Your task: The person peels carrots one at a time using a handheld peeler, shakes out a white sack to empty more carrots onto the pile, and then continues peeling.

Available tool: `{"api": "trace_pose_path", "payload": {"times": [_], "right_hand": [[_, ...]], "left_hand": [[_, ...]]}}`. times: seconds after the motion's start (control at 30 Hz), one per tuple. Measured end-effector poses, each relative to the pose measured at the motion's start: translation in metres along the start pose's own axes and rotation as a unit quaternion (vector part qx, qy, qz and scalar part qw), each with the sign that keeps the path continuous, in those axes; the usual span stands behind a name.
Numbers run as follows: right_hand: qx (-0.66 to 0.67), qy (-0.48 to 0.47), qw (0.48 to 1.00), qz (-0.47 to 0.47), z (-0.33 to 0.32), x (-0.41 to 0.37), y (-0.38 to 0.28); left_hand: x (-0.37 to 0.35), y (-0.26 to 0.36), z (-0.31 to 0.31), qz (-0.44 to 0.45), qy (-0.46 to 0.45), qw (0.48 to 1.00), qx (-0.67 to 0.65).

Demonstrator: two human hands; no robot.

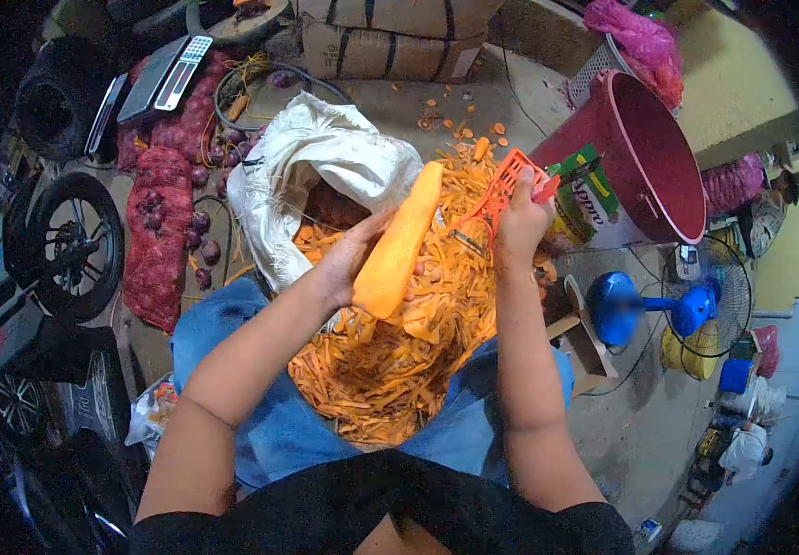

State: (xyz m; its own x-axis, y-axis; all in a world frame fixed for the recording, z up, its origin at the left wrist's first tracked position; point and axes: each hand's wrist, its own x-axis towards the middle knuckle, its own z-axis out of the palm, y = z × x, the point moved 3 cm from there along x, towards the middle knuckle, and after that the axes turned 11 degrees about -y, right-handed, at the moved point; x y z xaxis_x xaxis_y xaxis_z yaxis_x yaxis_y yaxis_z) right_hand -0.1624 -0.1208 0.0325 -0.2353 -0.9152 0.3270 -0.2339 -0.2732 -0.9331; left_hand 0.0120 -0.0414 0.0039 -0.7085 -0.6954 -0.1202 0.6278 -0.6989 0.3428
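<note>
My left hand is closed around a large peeled carrot, whose narrow end points up and away from me. In my right hand is an orange-red plastic peeler with a slotted body; its metal blade end hangs just right of the carrot, apart from it. A deep heap of carrot peelings lies between my knees and spreads beyond them. Beside the heap, a white woven sack gapes open, its inside dark with some orange pieces at the mouth.
A maroon bucket leans at the right, near a blue fan and an opened cardboard box. Red net bags of onions, a scale and a motorbike wheel are on the left. A distant person is at lower right.
</note>
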Motion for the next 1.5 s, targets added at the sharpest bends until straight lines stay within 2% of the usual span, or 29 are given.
{"api": "trace_pose_path", "payload": {"times": [0.07,0.1,0.17,0.27,0.37,0.43,0.47,0.53,0.57,0.6,0.63,0.7,0.77,0.8,0.87,0.9,0.93,0.97,1.0,1.03,1.07,1.13,1.2,1.23,1.27,1.3,1.33,1.47,1.5], "right_hand": [[0.011,0.009,1.0,-0.013,0.001,-0.002,0.001],[0.046,0.003,0.998,0.047,0.002,-0.004,0.004],[0.081,-0.006,0.991,0.105,0.007,-0.011,0.001],[0.114,-0.063,0.984,0.122,0.03,-0.035,-0.023],[0.051,-0.101,0.986,0.122,0.043,-0.055,-0.027],[0.035,-0.147,0.988,-0.01,0.048,-0.064,-0.043],[0.034,-0.147,0.989,-0.01,0.047,-0.064,-0.042],[-0.015,-0.126,0.992,0.012,0.043,-0.06,-0.037],[-0.052,-0.109,0.992,0.039,0.038,-0.053,-0.032],[-0.095,-0.061,0.994,-0.017,0.03,-0.042,-0.032],[-0.136,-0.012,0.988,-0.073,0.021,-0.028,-0.031],[-0.151,0.067,0.982,-0.09,-0.007,0.004,0.022],[-0.161,0.149,0.976,0.021,-0.03,0.017,0.02],[-0.16,0.151,0.975,0.021,-0.035,0.02,0.022],[-0.054,0.181,0.979,0.079,-0.042,0.022,0.031],[-0.052,0.168,0.98,0.091,-0.038,0.02,0.026],[-0.052,0.166,0.981,0.091,-0.034,0.015,0.02],[0.01,0.122,0.99,0.071,-0.024,0.009,0.013],[0.072,0.077,0.993,0.05,-0.014,0.004,0.005],[0.045,0.036,0.998,0.037,-0.002,-0.003,-0.008],[0.046,0.035,0.998,0.037,0.006,-0.011,-0.015],[-0.012,-0.055,0.998,-0.037,0.021,-0.023,-0.028],[-0.019,-0.058,0.997,-0.041,0.02,-0.021,-0.026],[-0.017,-0.048,0.997,-0.05,0.016,-0.017,-0.027],[-0.016,-0.038,0.997,-0.058,0.012,-0.012,-0.026],[-0.021,-0.02,0.999,-0.02,0.007,-0.006,-0.016],[-0.021,-0.019,0.999,-0.021,0.004,-0.004,-0.01],[0.009,-0.016,1.0,-0.017,-0.001,-0.001,0.002],[0.04,-0.024,0.999,0.009,0.003,-0.004,0.002]], "left_hand": [[0.006,-0.003,-0.015,0.048,0.108,0.993,0.019],[0.007,-0.004,-0.014,0.048,0.109,0.993,0.018],[0.006,-0.003,-0.013,0.037,0.151,0.987,0.05],[0.01,-0.005,-0.025,0.032,0.161,0.984,0.065],[0.012,-0.006,-0.023,0.044,0.187,0.981,0.035],[0.013,-0.008,-0.018,0.056,0.194,0.978,0.054],[0.012,-0.01,-0.016,0.069,0.202,0.974,0.073],[0.011,-0.013,-0.013,0.056,0.196,0.974,0.095],[0.01,-0.018,-0.012,-0.009,0.174,0.974,0.141],[0.01,-0.023,-0.011,-0.074,0.151,0.968,0.186],[0.008,-0.028,0.0,-0.087,0.157,0.96,0.216],[-0.001,-0.027,0.017,-0.11,0.131,0.963,0.207],[-0.007,-0.026,0.023,-0.132,0.043,0.97,0.201],[-0.009,-0.026,0.023,-0.134,0.043,0.969,0.203],[-0.011,-0.026,0.025,-0.115,0.017,0.98,0.161],[-0.009,-0.024,0.027,-0.114,0.016,0.98,0.161],[-0.009,-0.021,0.024,-0.099,0.083,0.975,0.18],[-0.01,-0.017,0.021,-0.083,0.151,0.965,0.198],[-0.009,-0.016,0.018,-0.079,0.153,0.965,0.196],[-0.007,-0.013,0.013,-0.051,0.152,0.961,0.226],[-0.006,-0.01,0.01,-0.024,0.151,0.955,0.255],[-0.006,-0.006,0.009,-0.039,0.179,0.957,0.226],[-0.006,0.0,0.001,-0.011,0.197,0.954,0.224],[-0.005,0.003,0.004,0.024,0.197,0.966,0.165],[-0.005,0.006,0.002,0.024,0.197,0.966,0.166],[-0.005,0.01,0.0,0.04,0.192,0.968,0.158],[-0.005,0.012,0.0,0.057,0.186,0.969,0.149],[-0.002,0.01,-0.012,0.049,0.206,0.961,0.177],[-0.001,0.009,-0.012,0.049,0.207,0.961,0.176]]}}
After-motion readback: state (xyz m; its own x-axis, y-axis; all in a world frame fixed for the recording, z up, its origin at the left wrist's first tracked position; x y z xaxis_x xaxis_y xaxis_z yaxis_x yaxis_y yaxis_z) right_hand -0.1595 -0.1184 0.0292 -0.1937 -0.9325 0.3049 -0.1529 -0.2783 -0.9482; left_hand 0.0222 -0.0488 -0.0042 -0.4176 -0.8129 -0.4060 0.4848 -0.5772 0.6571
